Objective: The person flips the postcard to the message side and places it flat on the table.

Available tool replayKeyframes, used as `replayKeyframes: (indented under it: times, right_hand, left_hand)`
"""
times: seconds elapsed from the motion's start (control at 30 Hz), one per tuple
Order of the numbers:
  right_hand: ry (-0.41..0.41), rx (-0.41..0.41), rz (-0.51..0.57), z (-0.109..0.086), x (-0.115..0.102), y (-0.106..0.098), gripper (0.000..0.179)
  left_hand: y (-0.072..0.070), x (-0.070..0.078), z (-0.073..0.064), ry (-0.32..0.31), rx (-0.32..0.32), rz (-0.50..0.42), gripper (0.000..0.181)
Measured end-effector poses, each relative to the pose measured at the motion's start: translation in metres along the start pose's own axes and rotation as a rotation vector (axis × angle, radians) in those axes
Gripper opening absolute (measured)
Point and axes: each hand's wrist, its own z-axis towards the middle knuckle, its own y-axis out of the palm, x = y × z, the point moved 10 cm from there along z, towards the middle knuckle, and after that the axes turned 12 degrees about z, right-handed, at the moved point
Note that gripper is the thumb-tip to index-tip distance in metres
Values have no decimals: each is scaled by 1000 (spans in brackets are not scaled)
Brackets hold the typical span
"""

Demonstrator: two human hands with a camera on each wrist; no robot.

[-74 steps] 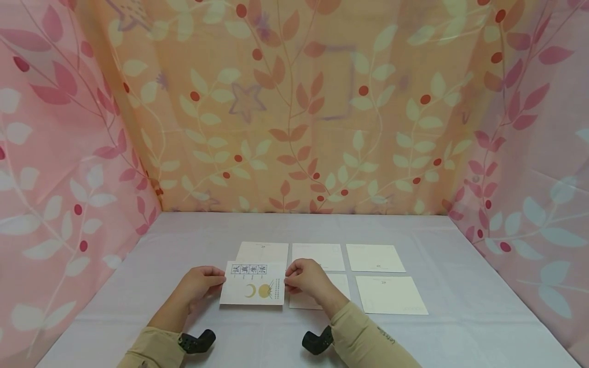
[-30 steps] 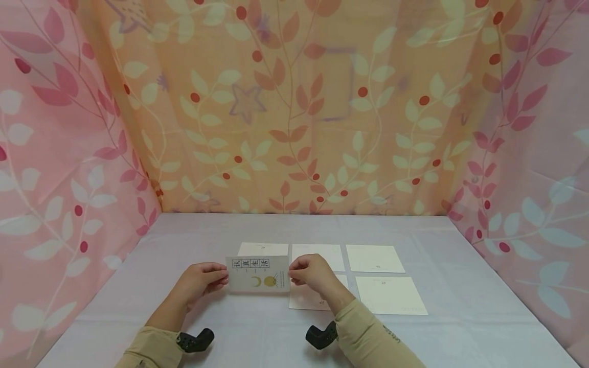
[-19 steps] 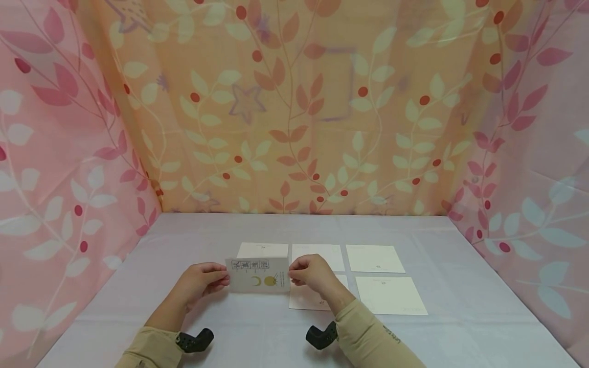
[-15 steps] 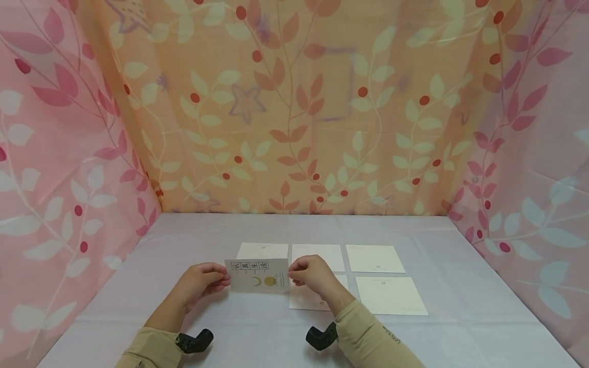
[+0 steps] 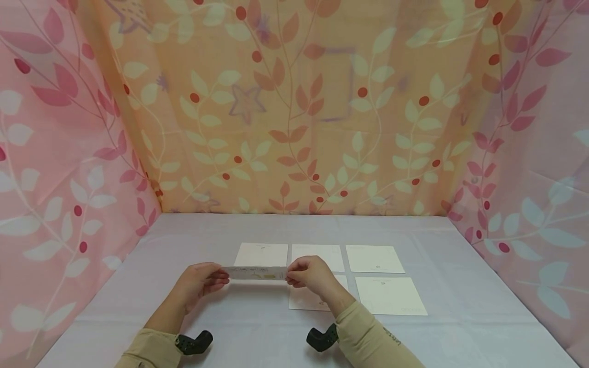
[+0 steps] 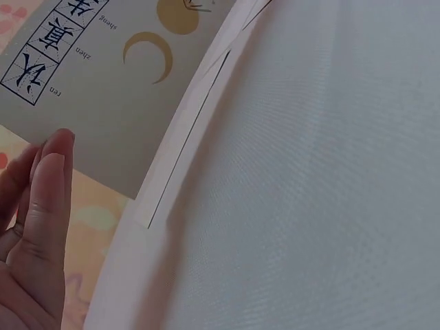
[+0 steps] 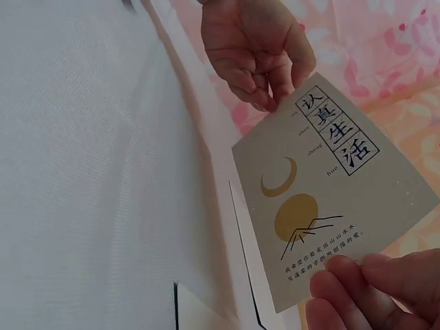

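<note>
A postcard (image 5: 255, 273) with a printed moon, sun and boxed Chinese characters hangs above the table, tipped almost edge-on in the head view. My left hand (image 5: 201, 283) pinches its left short edge between thumb and fingers. At the opposite edge, the thumb and fingers of my right hand (image 5: 314, 276) do the same. The printed face shows fully in the right wrist view, where the sun and small lines of writing are nearest the right fingertips (image 7: 337, 271). Behind and below it lie several pale postcards, blank side up, including one (image 5: 261, 253) partly covered by the held card.
Two rows of postcards lie on the white-clothed table (image 5: 152, 306), with a front right one (image 5: 391, 296) and a back right one (image 5: 375, 259). Black curved devices (image 5: 195, 342) sit at both wrists. Patterned curtains (image 5: 294, 128) enclose the back and sides.
The held postcard was lifted slightly and its printed face tilted away, from fully visible to a thin strip in the head view. Both hands keep their grip; the cards on the table stay put.
</note>
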Motion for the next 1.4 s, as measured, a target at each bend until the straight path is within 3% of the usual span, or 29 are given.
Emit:
replayKeyframes:
  times: [0.1,0.7,1.1,1.4]
  right_hand:
    - [-5,-4,3,0,0,1,11]
    - [-7,13,5,2,4,0,17]
    - [-29,16,6,-1,1,2,14]
    - [-40,15,-23,1,3,2,7]
  left_hand:
    - [-1,0,0,9,10,-21,28]
    - [-1,1,-1,8,33,58,35]
    - [-3,-5,-1,-27,69,124,24]
    - [-2,-3,-3,-17,66,153,20]
